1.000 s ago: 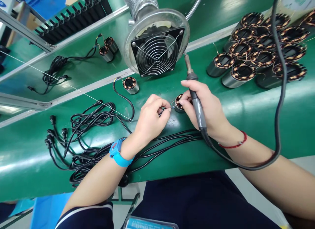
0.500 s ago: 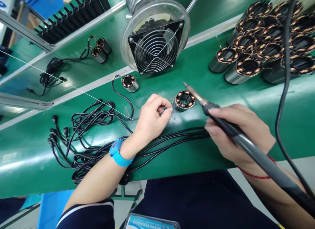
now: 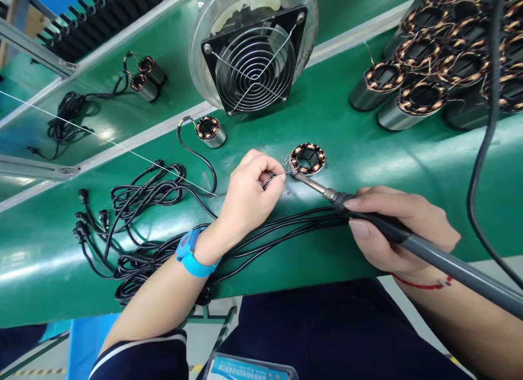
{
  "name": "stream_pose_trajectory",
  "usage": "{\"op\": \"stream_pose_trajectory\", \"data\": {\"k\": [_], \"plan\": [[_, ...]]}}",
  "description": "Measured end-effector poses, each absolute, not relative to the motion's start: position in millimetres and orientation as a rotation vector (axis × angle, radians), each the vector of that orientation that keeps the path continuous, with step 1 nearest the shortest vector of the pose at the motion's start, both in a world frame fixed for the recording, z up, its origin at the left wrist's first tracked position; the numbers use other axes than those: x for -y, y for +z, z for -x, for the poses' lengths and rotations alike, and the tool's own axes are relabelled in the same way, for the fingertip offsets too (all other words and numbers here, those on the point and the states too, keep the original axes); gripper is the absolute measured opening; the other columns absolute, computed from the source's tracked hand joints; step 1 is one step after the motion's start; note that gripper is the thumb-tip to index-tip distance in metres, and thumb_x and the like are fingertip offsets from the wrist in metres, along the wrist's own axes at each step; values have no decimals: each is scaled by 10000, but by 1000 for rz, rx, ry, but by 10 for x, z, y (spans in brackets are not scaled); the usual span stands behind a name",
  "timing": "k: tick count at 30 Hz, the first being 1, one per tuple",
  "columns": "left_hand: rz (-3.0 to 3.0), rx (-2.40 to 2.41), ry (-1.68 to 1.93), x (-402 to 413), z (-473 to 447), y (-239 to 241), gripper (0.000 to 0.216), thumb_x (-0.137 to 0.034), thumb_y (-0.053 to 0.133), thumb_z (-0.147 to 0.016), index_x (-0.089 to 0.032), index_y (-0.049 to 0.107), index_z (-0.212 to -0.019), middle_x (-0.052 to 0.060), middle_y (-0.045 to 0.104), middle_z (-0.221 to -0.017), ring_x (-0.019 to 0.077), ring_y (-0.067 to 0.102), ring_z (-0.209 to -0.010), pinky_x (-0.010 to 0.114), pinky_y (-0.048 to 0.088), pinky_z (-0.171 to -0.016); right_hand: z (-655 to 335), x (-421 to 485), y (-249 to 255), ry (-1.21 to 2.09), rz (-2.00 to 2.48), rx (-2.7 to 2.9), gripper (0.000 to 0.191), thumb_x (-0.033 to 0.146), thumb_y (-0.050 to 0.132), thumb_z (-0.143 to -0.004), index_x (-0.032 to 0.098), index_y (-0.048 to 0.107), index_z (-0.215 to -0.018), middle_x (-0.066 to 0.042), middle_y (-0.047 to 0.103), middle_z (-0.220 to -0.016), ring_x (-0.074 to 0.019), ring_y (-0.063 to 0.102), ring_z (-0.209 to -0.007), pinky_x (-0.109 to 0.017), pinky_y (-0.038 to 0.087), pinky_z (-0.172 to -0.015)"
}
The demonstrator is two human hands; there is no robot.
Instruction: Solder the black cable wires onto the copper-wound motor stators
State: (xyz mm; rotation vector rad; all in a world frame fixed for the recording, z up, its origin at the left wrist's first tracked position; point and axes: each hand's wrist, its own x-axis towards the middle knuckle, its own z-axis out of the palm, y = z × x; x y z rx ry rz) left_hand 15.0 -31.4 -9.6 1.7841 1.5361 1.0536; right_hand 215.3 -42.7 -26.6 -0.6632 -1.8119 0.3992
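Note:
My left hand (image 3: pixel 255 189) is closed in a pinch on a thin wire (image 3: pixel 287 173) at the left rim of a motor stator (image 3: pixel 308 158). That stator stands on the green bench, its ring of copper windings facing up. Held like a pen in my right hand (image 3: pixel 402 227) is a soldering iron (image 3: pixel 368 219). The iron's tip meets or nearly meets the wire beside the stator's lower left edge; actual contact is too small to make out. A strand of solder wire (image 3: pixel 118 146) runs in from the left toward my left wrist.
Coiled black cables (image 3: pixel 151 205) with plugs lie left, some running under my left forearm. Behind them stands a wired stator (image 3: pixel 210 131). A round fume fan (image 3: pixel 255 69) hangs at the back centre. Many stators (image 3: pixel 420 99) crowd the back right. The iron's black cord (image 3: pixel 480 167) loops at right.
The soldering iron's tip has come down and left, from above the stator to the wire at its left edge. My left hand keeps its pinch. The view has shifted slightly.

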Motion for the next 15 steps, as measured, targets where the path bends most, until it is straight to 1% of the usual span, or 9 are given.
{"op": "stream_pose_trajectory", "data": {"k": [4,8,11,15], "plan": [[-1790,-1538,1067,317,-151,-103,168,-5,580,-731,-170,596,-705,-23,560,-744,66,474,-599,205,401,-541,-2165,431,-276,420,654,1805,236,112,597,-796,186,644,-1015,-9,608,-632,-147,614,-518,-270,526,-473],[-1811,-1562,1064,314,-154,-108,159,-15,581,-739,-170,598,-706,-18,565,-747,72,477,-617,206,403,-543,-2171,443,-293,410,676,1799,233,126,592,-806,203,651,-1018,4,597,-615,-141,602,-503,-261,511,-452],[-1817,-1564,1067,311,-154,-111,163,-14,579,-739,-173,599,-709,-17,572,-749,75,480,-624,207,404,-548,-2167,445,-288,423,665,1807,242,131,597,-807,205,652,-1031,8,582,-609,-141,578,-483,-280,515,-462],[-1801,-1550,1080,313,-152,-113,171,-10,582,-733,-178,593,-703,-20,563,-741,76,471,-614,209,395,-546,-2176,423,-227,439,673,1843,248,133,590,-838,204,645,-1069,12,531,-598,-125,538,-483,-252,460,-434]]}}
